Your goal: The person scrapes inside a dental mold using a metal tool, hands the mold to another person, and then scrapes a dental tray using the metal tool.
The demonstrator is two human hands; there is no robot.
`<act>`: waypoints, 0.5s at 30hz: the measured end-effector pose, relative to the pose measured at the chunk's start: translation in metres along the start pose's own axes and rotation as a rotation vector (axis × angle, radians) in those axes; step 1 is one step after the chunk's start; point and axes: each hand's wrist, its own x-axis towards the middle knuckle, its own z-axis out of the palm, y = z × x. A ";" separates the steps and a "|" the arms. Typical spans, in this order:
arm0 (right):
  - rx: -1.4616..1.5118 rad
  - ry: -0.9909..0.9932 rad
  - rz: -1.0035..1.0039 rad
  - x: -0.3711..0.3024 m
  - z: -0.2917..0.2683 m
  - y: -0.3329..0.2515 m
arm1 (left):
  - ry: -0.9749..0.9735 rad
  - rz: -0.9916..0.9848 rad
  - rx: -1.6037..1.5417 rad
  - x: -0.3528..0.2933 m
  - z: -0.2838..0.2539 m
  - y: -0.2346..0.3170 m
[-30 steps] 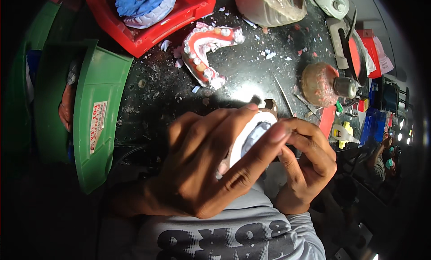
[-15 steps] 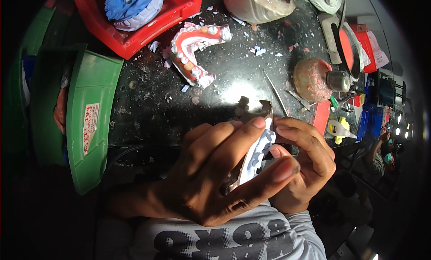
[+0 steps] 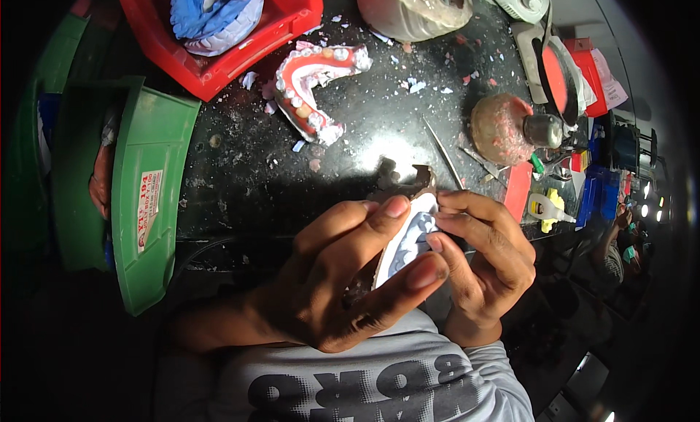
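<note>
A dental cast with pale blue teeth on a white plaster base sits on a dark metal frame, which looks like an articulator. My left hand is closed round it from the left, with the thumb across the lower end. At the cast's upper right side, my right hand has its thumb and fingers bent against the teeth and edge. Whether a small piece lies between those fingertips is hidden. Beyond my hands, a horseshoe-shaped denture model with pink wax and white teeth rests on the dark table.
A red tray holds a blue and white cast; a green bin stands at left. A spirit lamp, a thin metal tool, a pink wax strip and a large pale bowl lie around. Plaster crumbs dot the table.
The cast has turned so more of its toothed face shows. My left thumb has shifted left, and my right fingertips have moved onto the teeth.
</note>
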 end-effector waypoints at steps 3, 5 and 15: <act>-0.022 0.016 -0.006 -0.001 0.002 -0.001 | 0.023 0.015 -0.004 0.005 0.002 -0.002; -0.047 0.026 -0.015 -0.002 0.003 -0.001 | 0.048 0.025 -0.014 0.007 0.001 -0.003; 0.099 0.066 0.073 -0.015 0.004 0.006 | -0.186 -0.108 -0.126 0.017 -0.023 -0.001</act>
